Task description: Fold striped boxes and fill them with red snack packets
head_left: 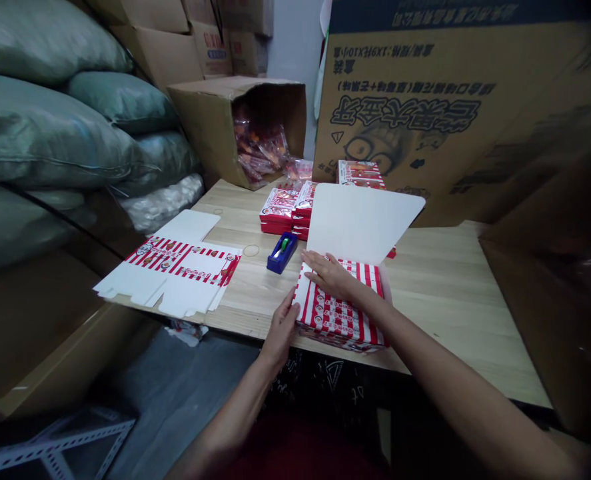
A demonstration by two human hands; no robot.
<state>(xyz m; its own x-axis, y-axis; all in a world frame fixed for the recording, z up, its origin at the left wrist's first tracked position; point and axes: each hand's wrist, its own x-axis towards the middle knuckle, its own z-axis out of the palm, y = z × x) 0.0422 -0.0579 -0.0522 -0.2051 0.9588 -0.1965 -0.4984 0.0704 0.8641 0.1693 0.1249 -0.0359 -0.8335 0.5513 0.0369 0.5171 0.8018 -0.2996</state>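
A paperboard box [342, 345] stands at the table's front edge, its white lid [360, 220] raised at the back. Rows of red-and-white striped packets [340, 317] fill it to the top. My left hand [281, 328] grips the left side of the box near the front corner, thumb uppermost. Across the back left of the packets lies my right hand [331, 275], palm down, fingers stretched out and holding nothing. A blue tape dispenser [282, 253] with a green core sits just beyond the box on its left.
Flat printed box blanks [175, 267] are stacked at the table's left edge. Behind the dispenser stand bundles of red packets [280, 208]. A tipped carton [205, 110] holds wrapped packets. A large carton [405, 80] closes off the back, and filled sacks [40, 127] are piled at left.
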